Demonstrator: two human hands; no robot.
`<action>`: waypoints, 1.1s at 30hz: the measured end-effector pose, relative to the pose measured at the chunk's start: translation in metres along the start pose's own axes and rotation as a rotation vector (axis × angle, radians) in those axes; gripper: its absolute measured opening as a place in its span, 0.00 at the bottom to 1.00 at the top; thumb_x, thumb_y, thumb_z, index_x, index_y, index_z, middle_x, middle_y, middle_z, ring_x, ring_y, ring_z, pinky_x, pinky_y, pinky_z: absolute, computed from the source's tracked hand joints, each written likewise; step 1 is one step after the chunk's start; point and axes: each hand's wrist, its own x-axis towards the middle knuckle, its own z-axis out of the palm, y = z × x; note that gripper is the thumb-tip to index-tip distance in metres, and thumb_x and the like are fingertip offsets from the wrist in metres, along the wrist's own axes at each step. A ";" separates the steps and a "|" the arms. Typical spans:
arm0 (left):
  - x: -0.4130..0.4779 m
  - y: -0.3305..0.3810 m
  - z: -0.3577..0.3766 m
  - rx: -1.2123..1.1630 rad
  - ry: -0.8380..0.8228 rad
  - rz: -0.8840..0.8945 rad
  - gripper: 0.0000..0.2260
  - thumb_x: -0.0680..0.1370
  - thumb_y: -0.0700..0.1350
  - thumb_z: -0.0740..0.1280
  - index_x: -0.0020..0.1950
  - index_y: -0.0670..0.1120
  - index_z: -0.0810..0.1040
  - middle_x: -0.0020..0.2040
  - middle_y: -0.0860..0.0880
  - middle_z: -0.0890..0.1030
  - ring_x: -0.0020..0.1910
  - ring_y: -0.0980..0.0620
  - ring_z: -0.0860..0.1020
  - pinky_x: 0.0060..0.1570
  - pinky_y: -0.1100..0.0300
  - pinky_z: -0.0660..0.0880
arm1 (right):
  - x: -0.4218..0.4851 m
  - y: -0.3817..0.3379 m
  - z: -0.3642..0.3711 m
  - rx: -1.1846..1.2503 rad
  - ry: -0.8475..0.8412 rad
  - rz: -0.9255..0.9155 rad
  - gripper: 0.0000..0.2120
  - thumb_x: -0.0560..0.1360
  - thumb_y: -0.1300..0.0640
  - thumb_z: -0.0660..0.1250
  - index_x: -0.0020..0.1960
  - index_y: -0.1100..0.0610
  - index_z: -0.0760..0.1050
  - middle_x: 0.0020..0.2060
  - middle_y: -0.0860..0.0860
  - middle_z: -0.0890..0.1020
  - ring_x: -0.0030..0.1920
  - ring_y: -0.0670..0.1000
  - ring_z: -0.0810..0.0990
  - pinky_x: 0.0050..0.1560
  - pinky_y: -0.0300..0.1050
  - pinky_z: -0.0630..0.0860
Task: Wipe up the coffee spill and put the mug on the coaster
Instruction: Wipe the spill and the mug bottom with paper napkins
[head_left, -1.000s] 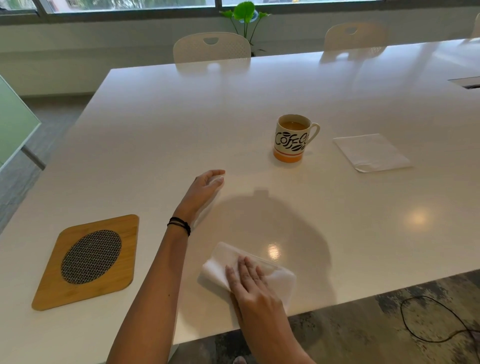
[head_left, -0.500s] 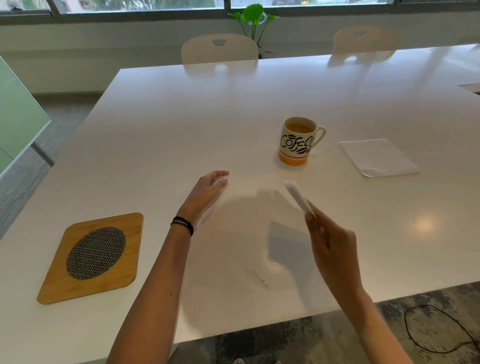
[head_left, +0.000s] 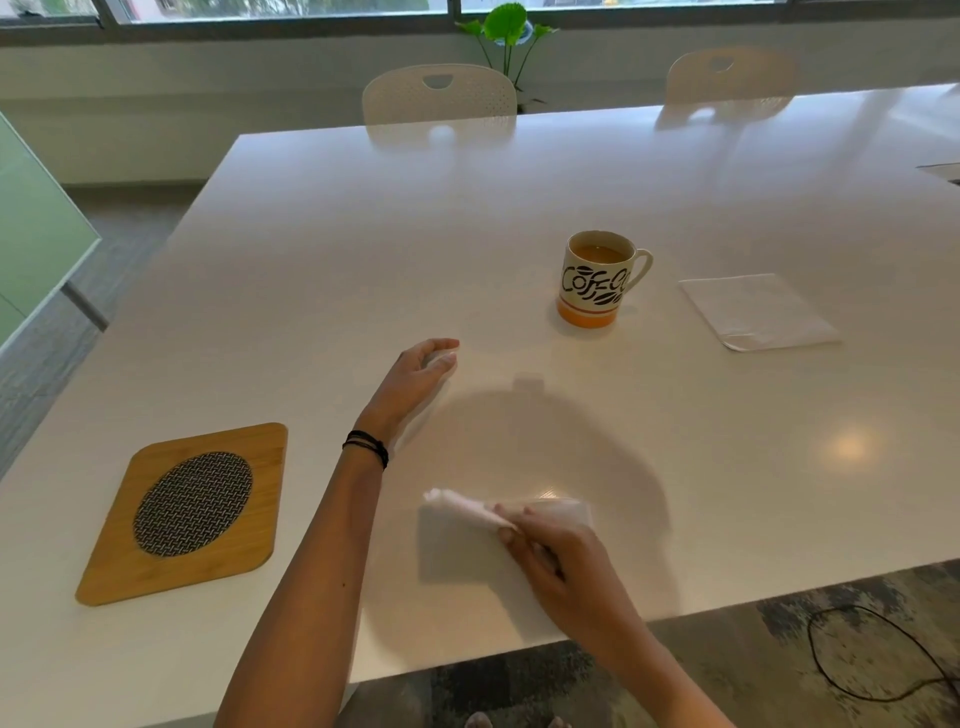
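Note:
A white mug (head_left: 597, 280) with black "Coffee" lettering and an orange base stands upright on the white table (head_left: 519, 208), coffee inside. A bamboo coaster (head_left: 184, 512) with a dark mesh oval lies at the near left. My right hand (head_left: 561, 561) presses a folded white napkin (head_left: 462, 512) onto the table near the front edge. My left hand (head_left: 418, 376) rests on the table between coaster and mug, fingers loosely curled, holding nothing. No coffee stain shows around the napkin.
A second folded white napkin (head_left: 756, 312) lies right of the mug. Two beige chairs (head_left: 439, 96) stand at the far side, a green plant (head_left: 506, 31) behind them. A black cable (head_left: 878, 660) lies on the floor at right.
My right hand lifted the napkin off the table, showing a small brown streak, then brought it back down over that spot. My left hand has stayed in place.

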 end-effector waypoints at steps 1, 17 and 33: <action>0.000 0.000 0.000 -0.002 -0.002 -0.002 0.13 0.80 0.46 0.60 0.64 0.49 0.74 0.61 0.54 0.74 0.59 0.59 0.71 0.57 0.65 0.64 | -0.001 0.001 -0.002 -0.001 -0.064 -0.022 0.14 0.77 0.51 0.60 0.62 0.46 0.74 0.52 0.39 0.79 0.49 0.39 0.78 0.49 0.34 0.77; -0.002 0.000 0.000 -0.040 -0.007 -0.016 0.13 0.80 0.46 0.60 0.64 0.49 0.74 0.61 0.53 0.74 0.59 0.57 0.72 0.56 0.65 0.65 | 0.005 0.030 -0.133 -0.228 -0.631 -0.014 0.18 0.75 0.50 0.61 0.46 0.65 0.80 0.42 0.67 0.81 0.42 0.65 0.77 0.42 0.38 0.71; -0.002 0.005 0.003 -0.022 0.031 0.075 0.12 0.80 0.45 0.60 0.63 0.49 0.74 0.61 0.52 0.75 0.59 0.58 0.72 0.56 0.66 0.65 | 0.031 0.041 -0.184 0.600 0.310 0.114 0.14 0.74 0.51 0.59 0.41 0.53 0.83 0.34 0.46 0.84 0.36 0.46 0.82 0.35 0.37 0.79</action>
